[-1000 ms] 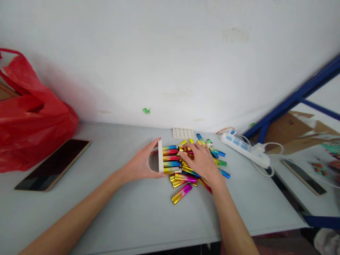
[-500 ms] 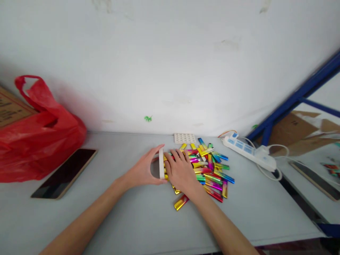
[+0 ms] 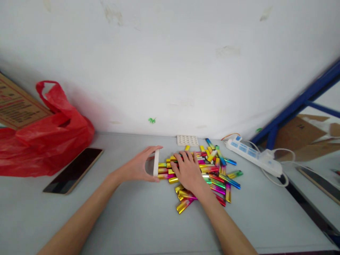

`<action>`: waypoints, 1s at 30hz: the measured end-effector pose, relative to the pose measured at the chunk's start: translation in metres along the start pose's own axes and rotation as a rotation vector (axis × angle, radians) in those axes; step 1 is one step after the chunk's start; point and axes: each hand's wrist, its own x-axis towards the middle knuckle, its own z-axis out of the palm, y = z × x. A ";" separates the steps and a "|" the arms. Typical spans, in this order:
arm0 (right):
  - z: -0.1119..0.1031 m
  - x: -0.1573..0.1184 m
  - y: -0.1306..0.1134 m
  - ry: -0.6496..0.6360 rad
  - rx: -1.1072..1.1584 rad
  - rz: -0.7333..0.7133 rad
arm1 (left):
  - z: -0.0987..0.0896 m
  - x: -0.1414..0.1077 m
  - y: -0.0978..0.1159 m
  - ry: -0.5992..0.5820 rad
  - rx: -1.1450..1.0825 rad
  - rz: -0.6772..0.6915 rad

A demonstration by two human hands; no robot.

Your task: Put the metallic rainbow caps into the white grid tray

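My left hand [image 3: 135,168] curves around a narrow white plastic tray [image 3: 156,163], gripping it at its two ends between thumb and fingers. The tray stands on edge, and its far face is hidden. Several shiny lighters [image 3: 162,170] in gold and magenta reach up to the tray. Palm down, my right hand [image 3: 188,171] lies over the heap of metallic lighters [image 3: 216,169], fingers spread and touching those beneath. Whether it grasps any single one is covered by the hand. Behind the heap lies a second white tray [image 3: 187,140] with rows of square holes.
To the left, a black-screened phone [image 3: 73,171] lies beside a red plastic bag [image 3: 60,136] and a cardboard box [image 3: 20,104]. A white power strip [image 3: 253,156] with cables stands right of the heap. A blue metal frame [image 3: 297,102] rises at the right edge.
The white tray and my left hand are a little farther left of my right hand. More gold lighter ends show between them. The camera view has shifted slightly.
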 end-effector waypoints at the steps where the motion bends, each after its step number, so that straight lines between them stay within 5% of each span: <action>1: -0.002 0.000 -0.002 -0.006 0.006 -0.004 | 0.001 0.000 0.000 0.005 -0.019 0.001; 10: 0.009 -0.008 -0.031 -0.050 0.016 -0.074 | 0.026 0.005 0.004 0.064 -0.059 0.014; 18: 0.014 -0.009 -0.029 -0.060 0.000 -0.021 | -0.007 -0.004 0.015 -0.060 0.234 0.031; 23: 0.010 -0.011 -0.027 -0.065 -0.005 -0.030 | -0.033 -0.010 -0.001 -0.061 0.318 -0.027; 26: 0.009 -0.011 -0.025 -0.052 -0.002 -0.051 | -0.036 -0.006 -0.020 0.066 0.293 -0.077; 30: 0.007 -0.011 -0.021 -0.014 0.012 -0.073 | -0.013 0.003 -0.040 0.416 0.397 -0.139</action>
